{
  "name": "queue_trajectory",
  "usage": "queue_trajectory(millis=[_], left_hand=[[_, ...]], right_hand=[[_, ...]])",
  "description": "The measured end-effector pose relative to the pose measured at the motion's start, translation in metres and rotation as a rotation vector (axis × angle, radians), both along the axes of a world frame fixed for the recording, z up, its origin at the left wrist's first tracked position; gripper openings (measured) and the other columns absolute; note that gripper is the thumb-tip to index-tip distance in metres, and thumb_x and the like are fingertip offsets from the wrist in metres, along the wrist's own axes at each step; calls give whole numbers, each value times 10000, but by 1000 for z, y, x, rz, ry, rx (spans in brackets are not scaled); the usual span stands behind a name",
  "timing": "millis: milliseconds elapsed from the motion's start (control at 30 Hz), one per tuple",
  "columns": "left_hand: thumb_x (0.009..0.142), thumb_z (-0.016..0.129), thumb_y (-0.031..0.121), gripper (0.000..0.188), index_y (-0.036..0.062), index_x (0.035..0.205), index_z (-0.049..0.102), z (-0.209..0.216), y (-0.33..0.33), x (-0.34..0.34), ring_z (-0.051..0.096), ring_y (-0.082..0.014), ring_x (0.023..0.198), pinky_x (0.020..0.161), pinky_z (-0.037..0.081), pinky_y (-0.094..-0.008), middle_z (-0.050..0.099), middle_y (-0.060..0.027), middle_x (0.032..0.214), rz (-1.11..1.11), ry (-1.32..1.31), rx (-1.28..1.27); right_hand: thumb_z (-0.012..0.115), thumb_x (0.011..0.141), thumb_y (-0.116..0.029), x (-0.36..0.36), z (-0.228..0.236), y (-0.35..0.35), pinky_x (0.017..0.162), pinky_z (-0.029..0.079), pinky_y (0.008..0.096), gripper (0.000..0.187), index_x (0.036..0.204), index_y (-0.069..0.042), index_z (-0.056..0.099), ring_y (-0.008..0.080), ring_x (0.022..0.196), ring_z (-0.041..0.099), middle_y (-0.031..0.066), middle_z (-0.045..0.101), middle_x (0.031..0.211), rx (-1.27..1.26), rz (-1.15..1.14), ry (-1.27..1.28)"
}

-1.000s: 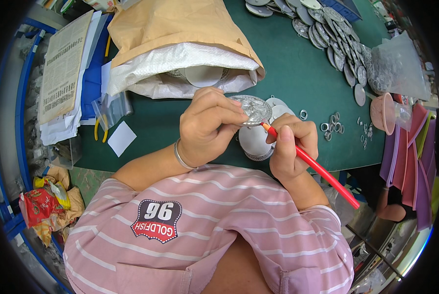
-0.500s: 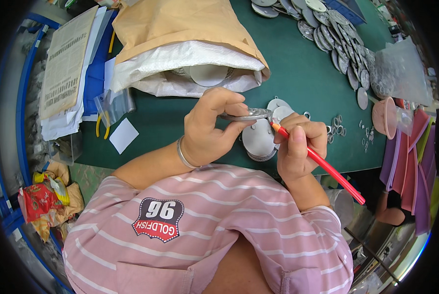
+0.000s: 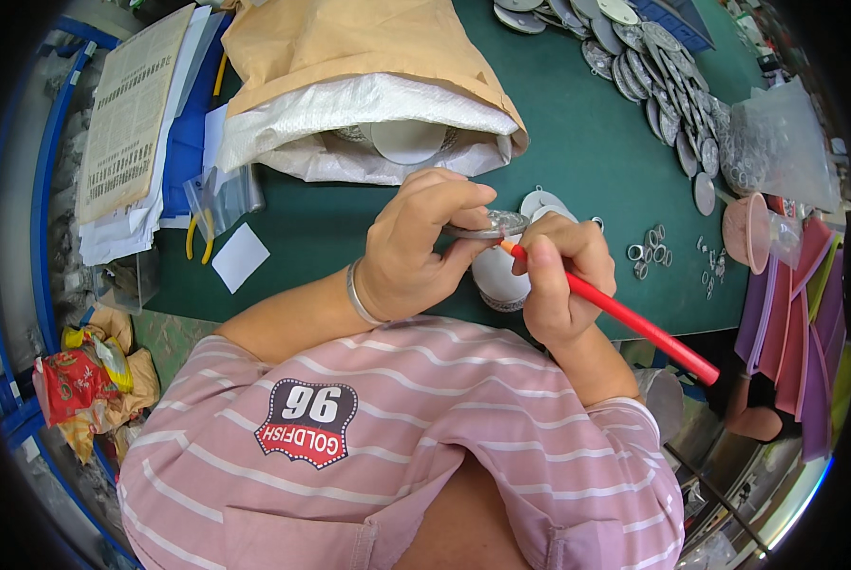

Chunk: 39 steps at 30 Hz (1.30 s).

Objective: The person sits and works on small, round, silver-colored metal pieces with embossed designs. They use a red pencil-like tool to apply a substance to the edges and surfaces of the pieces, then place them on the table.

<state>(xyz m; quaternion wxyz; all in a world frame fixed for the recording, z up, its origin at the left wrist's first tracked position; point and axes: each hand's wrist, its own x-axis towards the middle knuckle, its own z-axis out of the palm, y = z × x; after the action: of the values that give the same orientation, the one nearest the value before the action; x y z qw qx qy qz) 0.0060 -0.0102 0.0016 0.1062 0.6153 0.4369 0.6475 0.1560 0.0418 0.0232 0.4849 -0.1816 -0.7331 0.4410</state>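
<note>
Left hand (image 3: pixel 416 247) pinches a round silvery disc (image 3: pixel 487 226) edge-on; right hand (image 3: pixel 554 280) grips a red tool (image 3: pixel 625 318).

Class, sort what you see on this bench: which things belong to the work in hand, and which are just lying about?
In the work:
left hand gripping a round metal disc
right hand holding a red tool to the disc
white discs beneath

Lying about:
yellow-handled pliers
stack of papers
pink cup
snack wrappers
</note>
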Motion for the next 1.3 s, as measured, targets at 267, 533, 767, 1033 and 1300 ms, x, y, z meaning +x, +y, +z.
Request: queue_trajectory(millis=[267, 533, 767, 1033, 1300], left_hand=[[588, 715, -136, 558, -2, 1088, 509, 4, -1, -5, 595, -206, 727, 715, 486, -320, 598, -75, 762, -24, -7, -9], [678, 714, -73, 410, -26, 1055, 560, 10, 12, -11, 609, -178, 852, 788, 474, -280, 611, -130, 953, -165, -94, -346], [629, 730, -41, 280, 1, 896, 659, 12, 6, -10, 588, -197, 647, 583, 463, -259, 625, -112, 770, 7, 0, -243], [620, 688, -117, 330, -8, 930, 655, 6, 1, -10, 605, -202, 676, 598, 472, -261, 637, -131, 798, 10, 76, -128], [618, 667, -137, 361, -5, 954, 654, 6, -1, -11, 630, -215, 759, 666, 492, -270, 649, -138, 869, -15, 64, -153]], right_hand=[[688, 727, -11, 4, 3, 27, 657, 465, 299, 169, 781, -29, 529, 222, 749, 619, 144, 667, 839, 309, -17, -97], [653, 728, 115, 8, -8, 26, 621, 481, 260, 272, 771, -43, 437, 180, 731, 618, 190, 659, 846, -124, 20, 99], [513, 903, -136, 10, -1, 26, 729, 439, 283, 251, 1085, 35, 479, 143, 801, 552, 169, 620, 926, -131, -170, 36], [484, 857, -40, 15, 8, 12, 581, 389, 311, 74, 790, -22, 460, 148, 555, 463, 78, 527, 655, 105, -86, 222], [489, 833, -1, 14, 11, 11, 595, 392, 310, 53, 791, -28, 471, 152, 548, 482, 50, 536, 607, 121, -37, 98]])
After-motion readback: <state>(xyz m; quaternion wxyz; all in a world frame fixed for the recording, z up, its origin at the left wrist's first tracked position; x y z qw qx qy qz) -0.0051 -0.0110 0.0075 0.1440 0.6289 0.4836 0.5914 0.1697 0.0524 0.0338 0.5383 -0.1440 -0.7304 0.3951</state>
